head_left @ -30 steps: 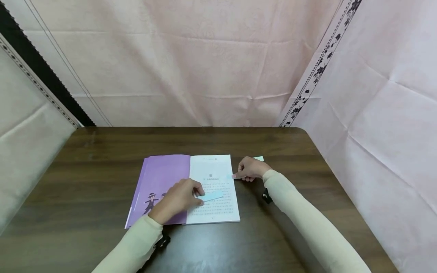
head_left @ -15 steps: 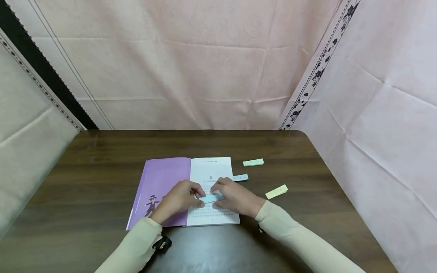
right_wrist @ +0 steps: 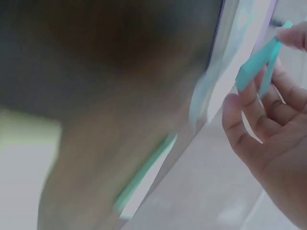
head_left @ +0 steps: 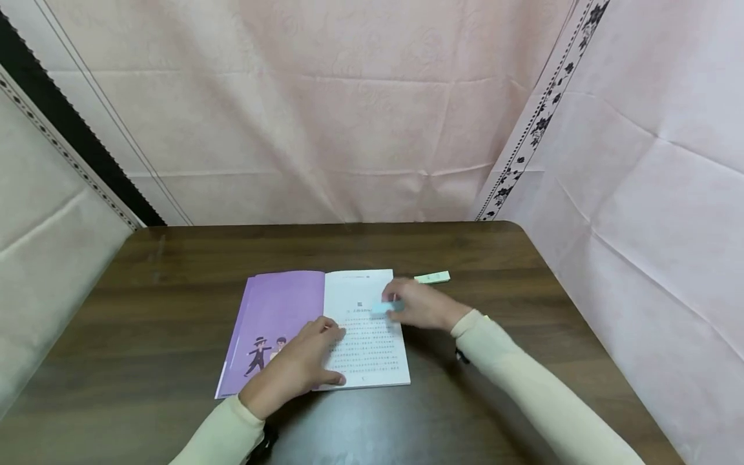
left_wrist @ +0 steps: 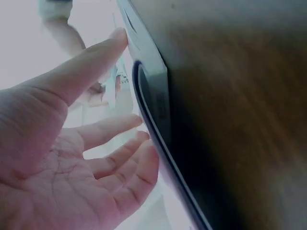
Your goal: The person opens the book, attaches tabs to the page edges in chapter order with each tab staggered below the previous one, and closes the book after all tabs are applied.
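Note:
An open book has a purple inside cover [head_left: 285,290] on the left and a white printed page [head_left: 366,355] on the right. My left hand [head_left: 302,361] rests across the book's fold with its fingers loosely spread; the left wrist view shows its thumb at the book's lower edge and nothing held. My right hand [head_left: 424,303] is over the page's right edge and pinches a folded light-blue paper strip [right_wrist: 256,67] between thumb and fingers. Another pale blue tab [right_wrist: 199,98] sticks out from the page edge in the right wrist view.
A pale green strip pad [head_left: 433,278] lies on the dark wooden table [head_left: 192,323] right of the book. The right forearm mostly hides a yellow pad [right_wrist: 29,172]. Pale cloth curtains [head_left: 349,116] stand behind the table and at both sides.
The right hand went from the page's edge to the blue strip on the page, then carried it up and right. The left hand let go of the strip and came down on the fold.

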Demonstrator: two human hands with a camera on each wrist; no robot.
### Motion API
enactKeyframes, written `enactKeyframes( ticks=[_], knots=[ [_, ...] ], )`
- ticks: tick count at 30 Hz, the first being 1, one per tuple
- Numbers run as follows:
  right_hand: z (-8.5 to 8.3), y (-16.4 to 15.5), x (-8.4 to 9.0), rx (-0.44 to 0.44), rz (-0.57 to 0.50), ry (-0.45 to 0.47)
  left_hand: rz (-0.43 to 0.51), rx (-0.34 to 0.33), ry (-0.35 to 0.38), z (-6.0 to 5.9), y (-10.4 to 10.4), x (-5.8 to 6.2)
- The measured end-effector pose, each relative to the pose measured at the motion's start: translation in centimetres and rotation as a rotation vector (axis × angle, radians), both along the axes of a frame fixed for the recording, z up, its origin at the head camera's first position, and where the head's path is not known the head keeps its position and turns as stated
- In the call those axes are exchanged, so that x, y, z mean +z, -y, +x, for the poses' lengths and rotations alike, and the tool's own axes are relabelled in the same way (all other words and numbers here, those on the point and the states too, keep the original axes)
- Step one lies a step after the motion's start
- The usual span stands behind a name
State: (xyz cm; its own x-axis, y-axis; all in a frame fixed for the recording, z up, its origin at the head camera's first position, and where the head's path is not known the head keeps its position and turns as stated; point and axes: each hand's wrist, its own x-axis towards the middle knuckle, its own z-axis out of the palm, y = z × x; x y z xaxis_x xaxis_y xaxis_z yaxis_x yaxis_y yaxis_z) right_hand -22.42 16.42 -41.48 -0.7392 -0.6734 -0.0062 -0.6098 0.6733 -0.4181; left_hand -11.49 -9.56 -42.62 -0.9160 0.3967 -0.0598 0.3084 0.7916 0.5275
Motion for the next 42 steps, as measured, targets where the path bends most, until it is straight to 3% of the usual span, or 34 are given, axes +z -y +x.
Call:
enactKeyframes(
  ticks=[4,9,13,16,21,26,35,38,40,42],
  knots=[
    [-3.6,-2.6,0.6,-0.107,-0.015,0.014,-0.063,-0.052,-0.066,0.9,0.0,0.4],
    [-7.0,-5.0,0.2,-0.216,0.088,0.012,-0.109,-0.088,-0.129,1.6,-0.2,0.4],
    [-8.4,-5.9,-0.6,-0.266,0.149,-0.008,-0.106,-0.114,-0.191,1.8,-0.3,0.2],
    [-8.4,-6.1,-1.0,-0.297,0.155,-0.018,-0.108,-0.13,-0.219,1.5,-0.3,0.2],
    [-6.9,-5.8,-1.0,-0.349,0.072,-0.064,-0.081,-0.108,-0.16,1.1,-0.2,0.7],
    [-3.9,-4.6,-0.2,-0.37,-0.069,-0.098,-0.031,-0.054,-0.074,1.1,0.2,1.1],
    [1.3,-3.7,-0.1,-0.409,-0.25,-0.1,-0.049,-0.07,-0.124,0.4,0.1,0.9],
    [2.9,-4.0,-0.5,-0.434,-0.281,-0.104,-0.139,-0.179,-0.202,0.9,-0.1,0.8],
    [3.9,-4.3,-0.8,-0.446,-0.287,-0.107,-0.245,-0.279,-0.338,1.5,-0.6,0.6],
    [4.9,-4.3,-0.9,-0.455,-0.304,-0.096,-0.334,-0.343,-0.521,1.9,-1.2,0.2]
  ],
)
